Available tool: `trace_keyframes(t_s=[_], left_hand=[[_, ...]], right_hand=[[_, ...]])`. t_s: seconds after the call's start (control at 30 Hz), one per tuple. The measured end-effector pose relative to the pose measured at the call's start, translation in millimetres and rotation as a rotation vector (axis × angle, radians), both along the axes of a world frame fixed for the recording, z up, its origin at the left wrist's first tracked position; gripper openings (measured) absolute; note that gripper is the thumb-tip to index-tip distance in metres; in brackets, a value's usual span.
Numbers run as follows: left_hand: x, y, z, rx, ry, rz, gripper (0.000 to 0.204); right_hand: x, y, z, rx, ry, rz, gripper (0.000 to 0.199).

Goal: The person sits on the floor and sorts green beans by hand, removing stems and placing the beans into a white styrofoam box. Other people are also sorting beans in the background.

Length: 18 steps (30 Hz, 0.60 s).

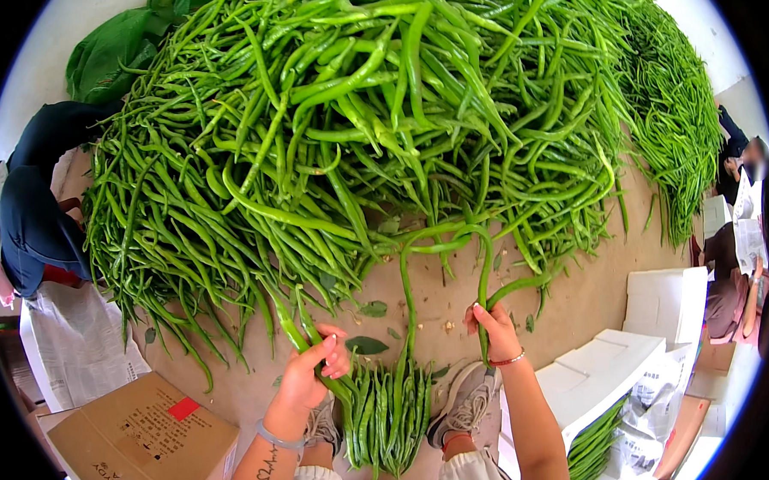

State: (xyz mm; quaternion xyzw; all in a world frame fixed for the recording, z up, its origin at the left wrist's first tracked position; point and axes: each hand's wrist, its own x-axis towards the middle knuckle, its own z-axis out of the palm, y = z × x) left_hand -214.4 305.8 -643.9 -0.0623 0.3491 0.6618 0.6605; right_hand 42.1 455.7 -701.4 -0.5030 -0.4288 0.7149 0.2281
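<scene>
Left hand (314, 365) is closed around a few long green peppers (296, 330), gripping them near the stems, with the tips running up toward the big heap. Right hand (494, 328) is closed too, pinching the lower ends of two curved long peppers (484, 278) that arc up and to the left over the floor (576, 300). Both forearms come in from the lower edge; a light bangle sits on the left wrist and a thin red-and-gold one on the right.

Between the hands, on the floor by the person's grey shoes (465, 401), lies a small sorted bundle of peppers (388, 411), laid roughly parallel and pointing toward the person. The huge pile of green peppers (379, 120) fills the upper half of the view (it spills right in a long ridge).

A cardboard box (144, 439) sits lower left, with newspaper sheets (80, 339) just above it. White foam boxes (605, 376) sit lower right, one showing peppers inside at its edge. A person in dark blue clothes (35, 204) crouches at the left of the pile; more people are at the far right edge, partly cut off. A green sack (106, 59) lies at the top left beside the heap.
</scene>
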Motion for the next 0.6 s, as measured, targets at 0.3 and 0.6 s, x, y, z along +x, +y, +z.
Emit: trace_keyframes(t_s=[0.3, 0.6], left_hand=[[-18.2, -28.5, -2.7, -0.006, -0.047, 0.129, 0.01], [-10.3, -72.1, 3.2, -0.119, -0.041, 0.226, 0.01]], right_hand=[[43.4, -59.9, 22.1, -0.444, 0.691, -0.235, 0.023], [-53.1, -66.2, 116.5, 0.014, 0.015, 0.111, 0.039]])
